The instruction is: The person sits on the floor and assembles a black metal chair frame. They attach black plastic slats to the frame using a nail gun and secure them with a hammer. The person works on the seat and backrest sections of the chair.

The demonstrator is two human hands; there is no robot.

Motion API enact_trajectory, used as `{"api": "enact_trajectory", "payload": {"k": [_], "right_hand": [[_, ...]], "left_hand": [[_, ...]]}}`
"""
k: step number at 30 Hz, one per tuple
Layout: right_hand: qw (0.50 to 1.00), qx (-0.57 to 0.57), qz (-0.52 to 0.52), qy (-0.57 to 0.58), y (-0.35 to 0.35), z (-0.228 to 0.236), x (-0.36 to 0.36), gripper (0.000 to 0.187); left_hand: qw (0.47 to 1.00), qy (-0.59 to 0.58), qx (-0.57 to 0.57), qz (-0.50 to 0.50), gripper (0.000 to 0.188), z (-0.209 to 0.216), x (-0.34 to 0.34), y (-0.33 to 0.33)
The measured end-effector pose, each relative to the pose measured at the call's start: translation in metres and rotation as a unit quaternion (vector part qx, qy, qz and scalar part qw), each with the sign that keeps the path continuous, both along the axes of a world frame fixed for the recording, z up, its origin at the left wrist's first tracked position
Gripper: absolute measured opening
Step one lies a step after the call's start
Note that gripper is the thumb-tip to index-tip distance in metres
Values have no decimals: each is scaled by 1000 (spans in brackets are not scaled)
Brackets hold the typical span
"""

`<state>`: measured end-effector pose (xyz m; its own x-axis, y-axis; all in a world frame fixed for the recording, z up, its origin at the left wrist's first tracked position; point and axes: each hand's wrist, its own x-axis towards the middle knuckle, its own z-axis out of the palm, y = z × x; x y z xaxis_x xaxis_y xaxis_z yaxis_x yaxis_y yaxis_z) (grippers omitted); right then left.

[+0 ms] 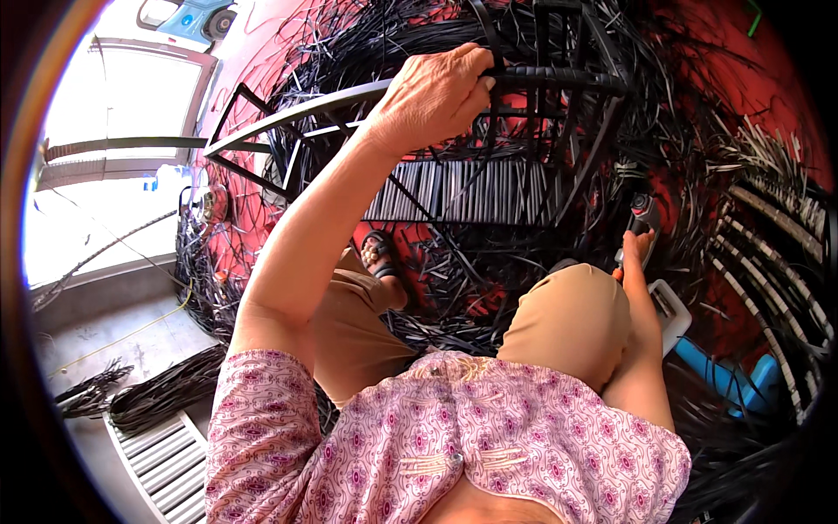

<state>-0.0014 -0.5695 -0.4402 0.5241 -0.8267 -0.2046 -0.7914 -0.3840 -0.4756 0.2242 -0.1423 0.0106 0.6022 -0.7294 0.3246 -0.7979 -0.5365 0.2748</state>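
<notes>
My left hand (pixel 432 92) is raised and closed around the top bar of a black metal chair frame (pixel 288 118), where black plastic strips (pixel 559 77) are wound around the bar. Partly woven black strips (pixel 463 190) fill the frame's seat below. My right hand (pixel 635 249) reaches down past my right knee and grips a small red and black hand tool (pixel 642 211) close to the red floor. My tan trousers and pink patterned shirt fill the lower middle.
Loose black strips (pixel 698 131) litter the red floor (pixel 768 79) all around. Woven panels (pixel 768 236) lie at the right. A blue stool (pixel 724 371) and a white box (pixel 670 310) sit by my right leg. Bundled strips (pixel 166 389) and a slatted panel (pixel 161 458) lie lower left.
</notes>
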Motion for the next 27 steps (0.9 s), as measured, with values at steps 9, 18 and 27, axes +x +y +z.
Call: {"api": "enact_trajectory", "payload": {"k": [9,18,27], "right_hand": [[937,244,13,-250,23,183,-49,52],[802,-279,424,-315,132,409,-30,25],[745,-99,534,-387,204,434,32,66]], "left_hand": [[999,-24,-3,21,19,-7,0,10],[998,-49,-26,15,23,-12,2,14],[1000,-22,-6,17,26,-8,-2,13]]}}
